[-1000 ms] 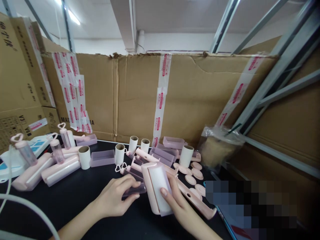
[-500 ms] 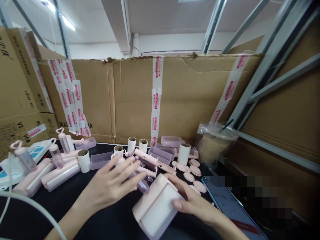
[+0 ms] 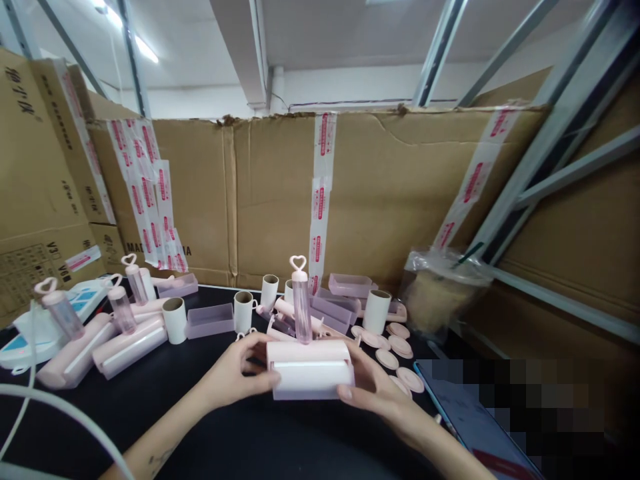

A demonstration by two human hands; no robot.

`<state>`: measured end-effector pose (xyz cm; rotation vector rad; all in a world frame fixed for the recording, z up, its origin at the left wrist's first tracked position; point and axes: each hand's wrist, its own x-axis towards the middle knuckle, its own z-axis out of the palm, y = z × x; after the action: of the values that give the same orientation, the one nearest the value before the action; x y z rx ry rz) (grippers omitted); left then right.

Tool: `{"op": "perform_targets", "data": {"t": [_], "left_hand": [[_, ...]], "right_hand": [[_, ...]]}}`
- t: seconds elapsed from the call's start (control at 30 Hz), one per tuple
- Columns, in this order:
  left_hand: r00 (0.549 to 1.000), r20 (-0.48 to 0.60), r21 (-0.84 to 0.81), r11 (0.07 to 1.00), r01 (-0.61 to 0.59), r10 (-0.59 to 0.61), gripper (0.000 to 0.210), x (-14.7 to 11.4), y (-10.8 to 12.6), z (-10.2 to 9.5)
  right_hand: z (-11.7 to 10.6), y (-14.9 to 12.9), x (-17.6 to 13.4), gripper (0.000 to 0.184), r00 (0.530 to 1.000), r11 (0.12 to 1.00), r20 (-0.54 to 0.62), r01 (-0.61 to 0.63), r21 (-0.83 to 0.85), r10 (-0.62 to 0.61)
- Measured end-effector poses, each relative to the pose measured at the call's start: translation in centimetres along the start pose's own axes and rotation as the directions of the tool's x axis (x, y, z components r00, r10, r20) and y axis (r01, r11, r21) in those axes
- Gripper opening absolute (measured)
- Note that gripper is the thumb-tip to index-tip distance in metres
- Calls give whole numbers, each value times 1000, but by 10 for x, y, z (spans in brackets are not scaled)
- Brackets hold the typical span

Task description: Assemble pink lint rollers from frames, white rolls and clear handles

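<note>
Between my two hands is a pink lint roller (image 3: 310, 373), its white paper roll facing me and its clear handle with a heart-shaped loop pointing up. My left hand (image 3: 240, 370) grips the left end, thumb at the front edge. My right hand (image 3: 375, 383) grips the right end, thumb across the lower front corner. Behind the roller lie pink frame parts (image 3: 280, 327), partly hidden by it. To the left, similar assembled lint rollers (image 3: 131, 347) with heart-loop handles rest on the black table (image 3: 210, 433).
White paper rolls (image 3: 175, 320) and clear purple covers (image 3: 211, 321) stand along the back. Pink round caps (image 3: 387, 359) lie at right, near a phone (image 3: 470, 413) and a bagged drink cup (image 3: 435, 293). A white cable (image 3: 75, 407) arcs at lower left. Cardboard (image 3: 270, 200) walls the back.
The lint roller has turned from tilted to level, its handle now upright. My left hand has come down from the parts and taken hold of its left end.
</note>
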<state>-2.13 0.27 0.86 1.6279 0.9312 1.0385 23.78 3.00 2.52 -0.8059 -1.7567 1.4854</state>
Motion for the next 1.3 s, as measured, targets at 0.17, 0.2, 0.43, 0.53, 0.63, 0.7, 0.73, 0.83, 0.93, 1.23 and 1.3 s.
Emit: {"op": "perform_targets", "data": {"t": [0.17, 0.2, 0.43, 0.53, 0.63, 0.7, 0.73, 0.83, 0.93, 1.23, 1.3], "left_hand": [[997, -4, 64, 995, 82, -82, 50, -1, 3, -2], [995, -11, 71, 993, 99, -99, 48, -2, 6, -3], [990, -106, 79, 991, 103, -95, 38, -44, 21, -28], [919, -387, 199, 967, 162, -74, 35, -83, 7, -53], [746, -666, 307, 909, 282, -7, 45, -126, -19, -86], [684, -728, 337, 890, 308, 38, 45, -148, -35, -107], [676, -734, 355, 884, 304, 62, 43, -157, -42, -116], [667, -743, 336, 889, 310, 48, 41, -174, -58, -136], [662, -749, 270, 902, 336, -21, 47, -180, -71, -150], [745, -627, 668, 650, 362, 229, 47, -182, -87, -166], [735, -593, 772, 492, 403, 328, 55, -179, -84, -165]], "right_hand": [[7, 4, 1, 63, 997, 999, 77, -1, -37, 4], [7, 5, 1, 63, 996, 999, 92, 2, -40, 1], [-4, -2, -6, 59, 979, 994, 197, 33, 107, -54], [-8, -11, -9, 55, 982, 988, 168, 64, 139, -87], [-8, -16, -12, 50, 981, 985, 165, 71, 156, -97], [-6, -16, -13, 48, 980, 984, 174, 72, 161, -100], [-6, -16, -13, 47, 979, 984, 177, 71, 161, -100], [-5, -16, -14, 41, 981, 989, 177, 50, 136, -74], [-3, -20, -14, 29, 989, 995, 145, 23, 98, -37], [-2, -23, -15, 15, 993, 997, 109, 40, 72, -48], [-2, -23, -15, 11, 993, 997, 102, 54, 58, -60]]}}
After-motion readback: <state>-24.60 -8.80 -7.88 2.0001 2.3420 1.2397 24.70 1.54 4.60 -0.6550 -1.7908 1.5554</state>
